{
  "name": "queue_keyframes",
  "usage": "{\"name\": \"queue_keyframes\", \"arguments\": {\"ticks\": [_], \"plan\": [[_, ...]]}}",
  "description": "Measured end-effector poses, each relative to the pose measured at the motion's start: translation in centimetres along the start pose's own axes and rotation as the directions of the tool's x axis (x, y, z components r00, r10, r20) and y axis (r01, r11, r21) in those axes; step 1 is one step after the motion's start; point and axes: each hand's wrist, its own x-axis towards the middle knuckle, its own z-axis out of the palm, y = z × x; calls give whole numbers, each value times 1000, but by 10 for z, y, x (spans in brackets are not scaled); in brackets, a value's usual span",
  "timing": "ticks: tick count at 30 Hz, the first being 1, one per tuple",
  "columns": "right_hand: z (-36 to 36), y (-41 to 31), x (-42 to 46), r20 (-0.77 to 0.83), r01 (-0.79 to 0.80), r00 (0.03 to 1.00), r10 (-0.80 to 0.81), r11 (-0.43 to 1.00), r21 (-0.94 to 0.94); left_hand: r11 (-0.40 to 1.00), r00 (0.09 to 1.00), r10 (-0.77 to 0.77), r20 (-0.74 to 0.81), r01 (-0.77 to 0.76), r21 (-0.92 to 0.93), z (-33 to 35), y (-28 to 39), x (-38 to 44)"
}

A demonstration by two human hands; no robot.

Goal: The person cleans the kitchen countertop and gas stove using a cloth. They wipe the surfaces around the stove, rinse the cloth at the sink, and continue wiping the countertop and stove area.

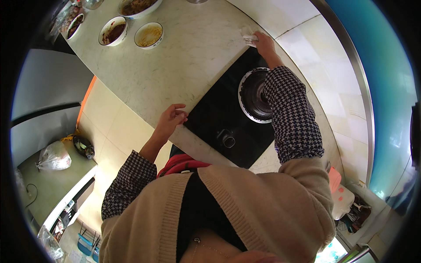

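Note:
My right hand (264, 45) reaches past the far end of a black gas hob (210, 108) and grips a crumpled white cloth or tissue (250, 36) against the stone countertop (184, 69), close to the wall. The sleeved forearm covers part of the round burner (256, 95). At the hob's near left corner, my left hand (172, 119) has its fingers loosely curled and holds nothing. A control knob (228, 141) sits at the hob's near end.
Bowls with sauce or food remains (113, 31), (149, 35) stand at the upper left of the counter, beside a larger bowl (136, 7). A tiled wall (322, 59) borders the right side. Bags (56, 156) lie on a lower surface at left.

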Motion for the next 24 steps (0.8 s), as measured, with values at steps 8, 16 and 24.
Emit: {"name": "queue_keyframes", "arguments": {"ticks": [8,16,24], "plan": [[21,-27,-29,244,499,802,-546,836,228,996,998,61,-6,-62,-67,10,3,22],[13,-10,-33,215,263,930,-298,948,178,994,994,110,3,-110,19,14,6,45],[43,-58,-28,-23,263,964,-264,965,-22,958,985,171,-5,-165,236,30,13,68]]}}
